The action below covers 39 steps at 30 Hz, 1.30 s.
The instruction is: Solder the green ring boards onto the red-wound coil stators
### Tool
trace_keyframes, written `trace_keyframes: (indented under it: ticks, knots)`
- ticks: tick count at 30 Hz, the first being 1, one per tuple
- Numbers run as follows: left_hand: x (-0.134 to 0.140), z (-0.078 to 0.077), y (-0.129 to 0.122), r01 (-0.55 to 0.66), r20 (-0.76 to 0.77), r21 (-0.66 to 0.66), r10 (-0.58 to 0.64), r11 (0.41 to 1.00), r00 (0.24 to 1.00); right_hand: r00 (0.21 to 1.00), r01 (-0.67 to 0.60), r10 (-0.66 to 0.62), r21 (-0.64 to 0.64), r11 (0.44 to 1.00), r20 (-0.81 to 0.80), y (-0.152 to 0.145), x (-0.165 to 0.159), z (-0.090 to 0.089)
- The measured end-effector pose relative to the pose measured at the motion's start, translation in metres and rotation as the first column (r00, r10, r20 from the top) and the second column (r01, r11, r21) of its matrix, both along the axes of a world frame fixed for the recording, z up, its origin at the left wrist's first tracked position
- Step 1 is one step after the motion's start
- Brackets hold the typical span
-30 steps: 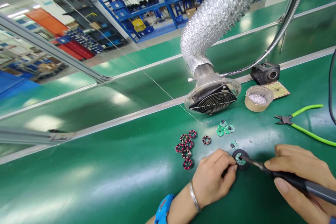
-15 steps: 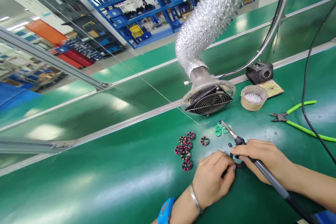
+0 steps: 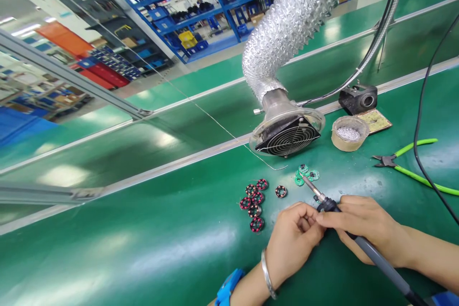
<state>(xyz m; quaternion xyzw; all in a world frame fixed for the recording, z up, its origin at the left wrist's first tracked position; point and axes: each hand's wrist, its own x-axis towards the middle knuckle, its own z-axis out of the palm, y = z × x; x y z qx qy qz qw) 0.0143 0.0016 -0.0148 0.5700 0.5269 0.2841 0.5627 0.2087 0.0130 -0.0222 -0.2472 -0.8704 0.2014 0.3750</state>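
Observation:
My right hand (image 3: 375,224) is wrapped round the grey handle of a soldering iron (image 3: 382,260). The iron's metal tip points up and left, close to a few small round green circuit boards (image 3: 299,180). Fingertips of my left hand (image 3: 290,241) are pinched together and meet those of my right hand. What they hold between them is hidden. Left of the hands lie several small motor stators (image 3: 256,224) with reddish and copper windings, grouped in a cluster. One single stator (image 3: 281,191) sits apart, between that cluster and the boards.
A fume extractor fan (image 3: 290,137) on a silver flexible duct (image 3: 283,28) hangs over the green bench. To its right are a round tub (image 3: 346,141) of silvery bits, a sponge tray (image 3: 375,121), a black holder (image 3: 358,99), green-handled cutters (image 3: 387,160) and a black cable (image 3: 418,124).
The hands have drawn together, and the round green board and black ring seen between them are now hidden. The iron's tip has shifted slightly down. The view has moved a little.

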Motion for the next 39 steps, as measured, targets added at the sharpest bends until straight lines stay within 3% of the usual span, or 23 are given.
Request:
trace_keyframes:
  ticks: [7, 11, 16, 21, 25, 29, 35, 39]
  knots:
    - [-0.001, 0.003, -0.001, 0.002, -0.004, -0.116, -0.002, 0.993, 1.0, 0.999, -0.004, 0.003, 0.04, 0.999, 0.039, 0.001, -0.001, 0.006]
    - [-0.001, 0.004, -0.001, -0.003, -0.027, -0.104, 0.0, 0.995, 1.0, 1.0, -0.011, 0.011, 0.027, 1.0, -0.002, 0.0, -0.001, 0.014]
    - [0.0, 0.005, -0.002, -0.01, -0.045, -0.063, 0.007, 0.998, 0.999, 0.988, 0.13, -0.133, -0.035, 0.991, -0.084, -0.008, 0.009, 0.032]
    - [0.0, 0.003, -0.002, -0.006, -0.06, -0.019, 0.005, 1.0, 0.998, 0.985, 0.148, -0.158, -0.13, 0.98, -0.067, -0.018, 0.018, 0.046]
    - [-0.001, 0.002, -0.003, -0.003, -0.067, 0.0, 0.003, 1.0, 0.998, 0.98, 0.137, -0.162, -0.201, 0.97, -0.112, -0.018, 0.016, 0.048]
    - [-0.001, 0.003, -0.003, 0.004, -0.065, 0.021, -0.003, 1.0, 0.998, 0.984, 0.122, -0.143, -0.189, 0.974, -0.104, -0.016, 0.014, 0.049]
    - [0.0, 0.003, -0.003, 0.006, -0.085, 0.053, -0.002, 0.999, 0.996, 0.963, 0.241, -0.26, -0.205, 0.949, -0.067, -0.021, 0.007, 0.054]
    - [0.0, 0.004, -0.003, 0.009, -0.094, 0.058, -0.004, 0.998, 0.996, 0.947, 0.25, -0.285, -0.211, 0.945, -0.151, -0.022, 0.004, 0.052]
